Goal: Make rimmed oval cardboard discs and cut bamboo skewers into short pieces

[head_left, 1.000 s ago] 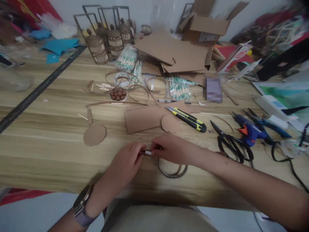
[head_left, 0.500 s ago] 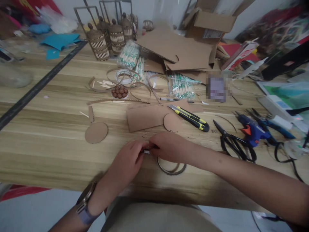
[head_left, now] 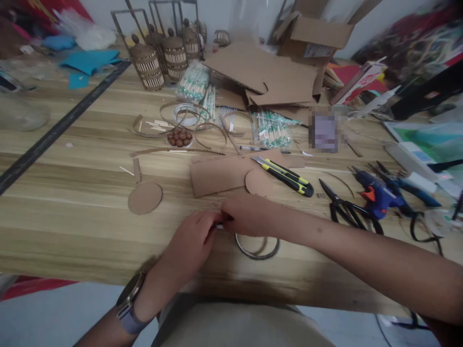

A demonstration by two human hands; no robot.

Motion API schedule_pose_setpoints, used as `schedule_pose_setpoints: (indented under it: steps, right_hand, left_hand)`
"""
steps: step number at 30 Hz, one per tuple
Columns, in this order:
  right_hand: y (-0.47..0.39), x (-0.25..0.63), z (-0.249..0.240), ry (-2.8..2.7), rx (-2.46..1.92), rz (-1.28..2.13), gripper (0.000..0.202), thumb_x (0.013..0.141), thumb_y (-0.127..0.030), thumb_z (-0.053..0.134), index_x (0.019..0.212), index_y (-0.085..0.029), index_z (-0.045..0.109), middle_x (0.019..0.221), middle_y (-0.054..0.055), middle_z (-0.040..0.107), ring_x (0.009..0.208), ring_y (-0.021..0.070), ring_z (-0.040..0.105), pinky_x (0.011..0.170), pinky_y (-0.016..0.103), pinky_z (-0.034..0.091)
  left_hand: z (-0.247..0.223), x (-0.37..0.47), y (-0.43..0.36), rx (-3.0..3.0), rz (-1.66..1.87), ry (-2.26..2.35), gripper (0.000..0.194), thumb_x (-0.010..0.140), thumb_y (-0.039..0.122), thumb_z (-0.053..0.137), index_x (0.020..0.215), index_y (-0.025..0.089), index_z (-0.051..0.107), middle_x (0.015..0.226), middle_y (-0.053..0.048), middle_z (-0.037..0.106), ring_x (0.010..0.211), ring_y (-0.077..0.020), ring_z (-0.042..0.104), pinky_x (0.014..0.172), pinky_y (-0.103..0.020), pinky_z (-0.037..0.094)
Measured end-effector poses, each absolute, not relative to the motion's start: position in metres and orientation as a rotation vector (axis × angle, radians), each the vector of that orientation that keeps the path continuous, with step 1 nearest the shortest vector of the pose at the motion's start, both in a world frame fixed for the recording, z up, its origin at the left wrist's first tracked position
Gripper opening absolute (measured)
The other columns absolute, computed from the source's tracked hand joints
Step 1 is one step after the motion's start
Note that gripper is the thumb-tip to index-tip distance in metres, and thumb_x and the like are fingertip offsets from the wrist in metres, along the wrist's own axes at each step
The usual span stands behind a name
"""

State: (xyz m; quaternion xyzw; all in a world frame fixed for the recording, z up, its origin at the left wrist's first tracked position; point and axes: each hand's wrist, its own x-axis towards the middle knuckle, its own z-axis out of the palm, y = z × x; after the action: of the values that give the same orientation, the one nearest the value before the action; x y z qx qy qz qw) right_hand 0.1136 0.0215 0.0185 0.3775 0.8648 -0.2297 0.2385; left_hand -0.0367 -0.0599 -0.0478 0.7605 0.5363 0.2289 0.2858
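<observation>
My left hand and my right hand meet near the table's front edge, fingertips pinched together. A small pale piece shows between them, mostly hidden, so I cannot make out what it is. Just below my right hand lies a thin dark-rimmed ring, partly covered by that hand. Beyond my hands are a cardboard sheet and a small cardboard disc. A yellow and black utility knife rests on the cardboard. Farther left is another cardboard disc.
Black scissors and a blue glue gun lie at the right. Behind are brown balls, cardboard strips, stick packs, small lanterns and a cardboard box. A dark bar crosses the left side.
My right hand has shifted slightly left and up, and its forearm sits lower at the right, covering more of the scissors' handles. The fingertips stay together.
</observation>
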Motion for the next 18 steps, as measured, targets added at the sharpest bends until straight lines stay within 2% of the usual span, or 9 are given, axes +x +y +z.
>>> schedule_pose_setpoints:
  steps: [3,8,13,18]
  right_hand:
    - [0.0223,0.1123,0.0177,2.377,1.022,-0.611,0.028,0.086,-0.018,0.055,0.099,-0.015,0.080,0.094,0.014,0.079,0.083,0.0249,0.073,0.066,0.029,0.048]
    - [0.0225,0.1101,0.0179,2.380,1.010,-0.584,0.027,0.086,-0.016,0.056,0.097,-0.014,0.080,0.096,0.015,0.079,0.083,0.0257,0.073,0.061,0.028,0.046]
    - [0.0225,0.1110,0.0158,2.410,0.998,-0.576,0.026,0.084,-0.016,0.056,0.092,-0.013,0.081,0.088,0.015,0.079,0.077,0.0246,0.072,0.057,0.028,0.043]
    - [0.0238,0.1122,0.0116,2.457,0.967,-0.598,0.026,0.083,-0.018,0.057,0.087,-0.013,0.081,0.081,0.014,0.079,0.068,0.0237,0.069,0.053,0.029,0.039]
  left_hand:
    - [-0.0477,-0.0366,-0.0600,2.043,0.617,1.441,0.028,0.087,0.003,0.048,0.102,0.018,0.066,0.101,-0.007,0.074,0.097,-0.0236,0.067,0.087,-0.039,0.055]
    - [-0.0491,-0.0374,-0.0601,2.098,0.659,1.428,0.024,0.088,0.003,0.049,0.097,0.017,0.066,0.097,-0.007,0.073,0.093,-0.0225,0.068,0.085,-0.036,0.056]
    - [-0.0510,-0.0391,-0.0605,2.222,0.700,1.409,0.022,0.091,0.004,0.050,0.086,0.017,0.067,0.092,-0.006,0.073,0.089,-0.0211,0.068,0.080,-0.033,0.057]
    - [-0.0517,-0.0390,-0.0612,2.336,0.746,1.375,0.027,0.096,0.009,0.046,0.086,0.016,0.070,0.091,-0.007,0.073,0.087,-0.0202,0.068,0.079,-0.033,0.058]
